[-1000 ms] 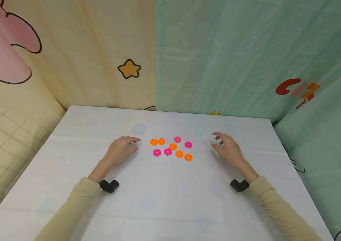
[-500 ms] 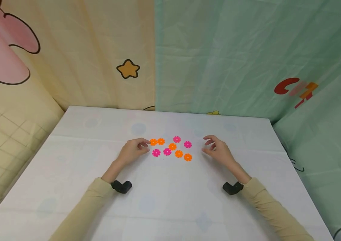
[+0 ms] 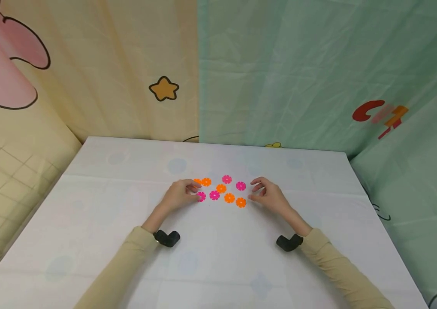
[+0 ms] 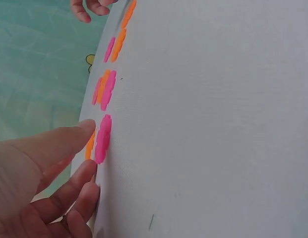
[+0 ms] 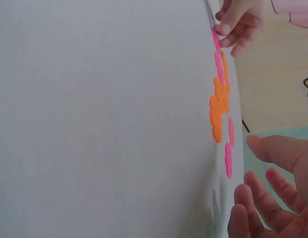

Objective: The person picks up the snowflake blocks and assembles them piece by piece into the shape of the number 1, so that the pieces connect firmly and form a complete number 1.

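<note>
Several flat round notched plastic discs lie loosely grouped on the white-covered table, some orange and some pink. My left hand is at the group's left end, thumb and bent fingers apart. Its fingertips overlap a pink disc and an orange disc in the head view. Between thumb and index finger in the left wrist view, part of an orange disc shows beside a pink disc. My right hand hovers at the right end with a gap between thumb and fingers, nearest another pink disc and an orange disc.
Further discs, such as a pink disc and an orange disc, lie between the hands. A white cloth covers the table. Beyond its far edge hang a beige curtain and a green curtain.
Both hands have moved inward toward the discs, the left rightward and the right leftward. The left fingertips now overlap the leftmost discs, which have kept their places.
</note>
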`<action>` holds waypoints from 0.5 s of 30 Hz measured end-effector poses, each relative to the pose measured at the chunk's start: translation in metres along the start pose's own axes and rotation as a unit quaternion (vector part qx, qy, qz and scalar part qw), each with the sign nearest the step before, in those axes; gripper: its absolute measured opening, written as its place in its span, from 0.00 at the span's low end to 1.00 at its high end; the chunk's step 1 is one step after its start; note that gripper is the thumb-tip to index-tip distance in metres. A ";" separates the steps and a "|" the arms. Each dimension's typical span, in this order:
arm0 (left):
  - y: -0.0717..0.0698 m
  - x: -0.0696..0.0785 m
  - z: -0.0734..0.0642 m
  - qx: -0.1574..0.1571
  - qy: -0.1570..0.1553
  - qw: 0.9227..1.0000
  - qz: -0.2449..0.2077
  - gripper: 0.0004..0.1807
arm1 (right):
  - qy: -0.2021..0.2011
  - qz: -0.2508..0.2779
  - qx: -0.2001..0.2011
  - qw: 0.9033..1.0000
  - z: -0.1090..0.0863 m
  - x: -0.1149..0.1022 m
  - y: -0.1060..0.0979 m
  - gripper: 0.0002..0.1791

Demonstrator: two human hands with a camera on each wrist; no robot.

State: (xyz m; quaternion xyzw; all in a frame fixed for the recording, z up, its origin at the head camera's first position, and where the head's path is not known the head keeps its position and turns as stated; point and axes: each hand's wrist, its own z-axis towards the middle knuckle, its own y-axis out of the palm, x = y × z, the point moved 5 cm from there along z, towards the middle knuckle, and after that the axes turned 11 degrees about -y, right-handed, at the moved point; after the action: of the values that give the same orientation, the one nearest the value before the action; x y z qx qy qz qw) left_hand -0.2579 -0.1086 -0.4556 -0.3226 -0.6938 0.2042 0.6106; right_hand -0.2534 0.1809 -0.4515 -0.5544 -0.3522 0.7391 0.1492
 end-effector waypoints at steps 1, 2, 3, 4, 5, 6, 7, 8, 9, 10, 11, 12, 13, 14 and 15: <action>0.001 0.000 0.001 -0.001 -0.005 1.000 0.008 0.18 | 0.001 0.002 -0.004 1.000 0.001 0.000 0.002 0.23; 0.002 0.001 0.001 -0.003 -0.009 1.000 0.015 0.18 | 0.001 0.005 -0.009 1.000 0.001 -0.001 0.004 0.22; 0.002 0.002 0.002 -0.002 -0.013 1.000 0.023 0.19 | -0.003 0.007 -0.016 1.000 0.002 -0.001 0.005 0.22; 0.003 0.002 0.002 -0.002 -0.018 0.999 0.030 0.19 | -0.005 0.007 -0.022 1.000 0.002 -0.002 0.008 0.22; 0.003 0.003 0.002 -0.001 -0.025 0.999 0.035 0.20 | -0.006 0.008 -0.028 1.000 0.002 -0.002 0.010 0.22; 0.003 0.005 0.002 -0.001 -0.031 0.999 0.040 0.20 | -0.009 0.009 -0.033 0.999 0.003 -0.002 0.011 0.22; 0.003 0.006 0.002 0.000 -0.036 0.998 0.045 0.20 | -0.010 0.010 -0.038 0.999 0.003 -0.002 0.013 0.22; 0.004 0.006 0.003 0.000 -0.042 0.998 0.051 0.20 | -0.012 0.009 -0.042 0.999 0.003 -0.002 0.015 0.22; 0.004 0.007 0.003 -0.001 -0.050 0.997 0.058 0.19 | -0.011 0.008 -0.047 0.999 0.004 -0.001 0.017 0.22; 0.005 0.008 0.004 -0.003 -0.057 0.996 0.064 0.19 | -0.006 0.006 -0.049 0.999 0.004 -0.001 0.018 0.22; 0.006 0.009 0.005 -0.003 -0.063 0.995 0.072 0.18 | -0.001 0.005 -0.051 0.999 0.004 -0.001 0.019 0.23; 0.006 0.010 0.005 -0.005 -0.068 0.994 0.080 0.18 | 0.003 0.003 -0.053 0.999 0.004 0.000 0.020 0.23; 0.007 0.010 0.006 -0.006 -0.073 0.993 0.087 0.18 | 0.007 0.003 -0.055 0.998 0.004 0.000 0.021 0.23; 0.008 0.011 0.006 -0.008 -0.077 0.993 0.094 0.17 | 0.009 0.002 -0.058 0.998 0.004 -0.001 0.021 0.23; 0.009 0.011 0.007 -0.009 -0.082 0.992 0.100 0.16 | 0.010 0.000 -0.059 0.998 0.004 -0.001 0.022 0.23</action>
State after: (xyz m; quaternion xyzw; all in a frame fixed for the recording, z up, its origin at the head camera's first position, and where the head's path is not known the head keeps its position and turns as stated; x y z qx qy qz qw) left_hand -0.2632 -0.0937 -0.4547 -0.3774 -0.7078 0.2838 0.5254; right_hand -0.2534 0.1634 -0.4653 -0.5701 -0.3934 0.7113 0.1196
